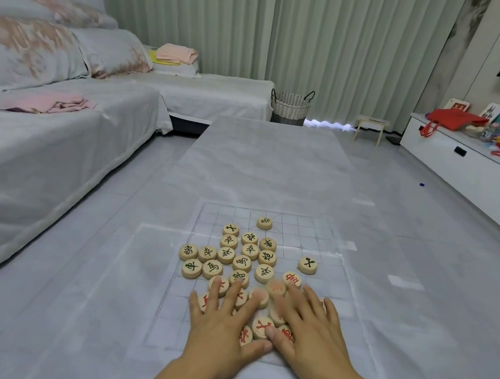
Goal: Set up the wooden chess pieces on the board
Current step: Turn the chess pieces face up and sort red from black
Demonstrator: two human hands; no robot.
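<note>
A clear plastic board point(326, 233) with a faint grid lies on the grey table. Several round wooden pieces with green characters point(242, 262) sit bunched in its middle. One green-marked piece point(264, 223) stands alone at the far edge, another point(307, 265) apart on the right. Red-marked pieces point(262, 327) crowd the near half, partly hidden under my hands. My left hand point(222, 324) lies flat with spread fingers on the red pieces. My right hand point(306, 324) also rests flat on them, its fingers straight and its thumb touching one red piece.
The long grey table point(278, 167) stretches away from me. A covered sofa point(56, 128) runs along the left, a white low cabinet point(472, 170) with red bags along the right. A woven basket point(290, 106) and a small stool point(369, 127) stand by the curtains.
</note>
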